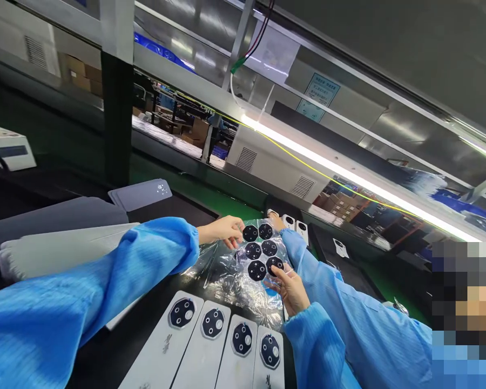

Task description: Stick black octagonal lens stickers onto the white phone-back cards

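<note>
A clear plastic sheet [260,243] carries several black discs with small round holes, like camera lens covers. My left hand [223,231] is closed at its upper left edge, fingers pinched by the top left disc. My right hand [292,289] grips the lower right corner, with the thumb and fingers at a disc there. Below the sheet, several white phone-shaped panels [194,343] lie side by side. Each bears a black octagonal camera plate [213,323] near its upper end. Crinkled clear plastic film [222,278] spreads on the black surface under my hands.
Just to the right, a co-worker's blue sleeve [348,302] reaches across, their hand [276,220] near more white panels [302,231]. Grey panels [141,194] and a stack of pale sheets [65,246] lie left. A lit tube lamp [332,167] hangs above the bench.
</note>
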`<state>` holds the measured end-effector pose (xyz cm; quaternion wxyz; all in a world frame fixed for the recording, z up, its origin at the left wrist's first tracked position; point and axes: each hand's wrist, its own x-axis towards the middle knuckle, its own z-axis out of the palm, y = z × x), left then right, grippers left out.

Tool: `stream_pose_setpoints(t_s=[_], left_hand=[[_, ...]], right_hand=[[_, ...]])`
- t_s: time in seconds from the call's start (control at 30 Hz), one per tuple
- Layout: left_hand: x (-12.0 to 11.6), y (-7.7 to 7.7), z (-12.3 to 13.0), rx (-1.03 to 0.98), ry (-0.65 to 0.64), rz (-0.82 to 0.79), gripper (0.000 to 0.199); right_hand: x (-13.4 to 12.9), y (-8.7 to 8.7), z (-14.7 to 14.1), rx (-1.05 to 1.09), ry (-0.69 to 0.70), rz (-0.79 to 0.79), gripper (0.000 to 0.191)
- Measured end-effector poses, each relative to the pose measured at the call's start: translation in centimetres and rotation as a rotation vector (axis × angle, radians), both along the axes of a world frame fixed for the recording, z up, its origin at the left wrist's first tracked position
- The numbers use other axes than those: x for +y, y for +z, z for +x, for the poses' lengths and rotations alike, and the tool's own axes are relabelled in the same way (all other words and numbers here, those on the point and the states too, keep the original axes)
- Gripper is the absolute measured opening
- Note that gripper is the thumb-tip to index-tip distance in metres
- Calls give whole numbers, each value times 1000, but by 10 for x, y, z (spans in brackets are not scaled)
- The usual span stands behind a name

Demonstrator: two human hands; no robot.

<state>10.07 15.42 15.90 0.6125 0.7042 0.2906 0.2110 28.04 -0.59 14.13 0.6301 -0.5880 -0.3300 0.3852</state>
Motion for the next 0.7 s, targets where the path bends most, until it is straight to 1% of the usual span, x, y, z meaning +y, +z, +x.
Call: stream_pose_setpoints(t_s=[0.17,0.27,0.33,0.43,0.53,0.6,0.7], left_hand=[[19,-3,15,77,-57,4,28],[23,-4,28,70,-88,2,28],[23,-6,38,48,-94,0,29],[20,-9,59,14,-81,-5,31],[17,-14,82,11,-63,-18,31],[14,-20,94,34,-52,-31,31],[10,-34,102,90,-42,-57,31]], right_hand=[[6,-4,15,-20,48,-63,30],[12,-7,29,-39,44,-97,16],[13,-10,39,-54,20,-120,11],[9,-14,55,-80,-14,-148,11],[2,-19,69,-114,-13,-195,14],[-3,-25,76,-145,7,-252,17],[-10,-37,81,-214,57,-335,21]])
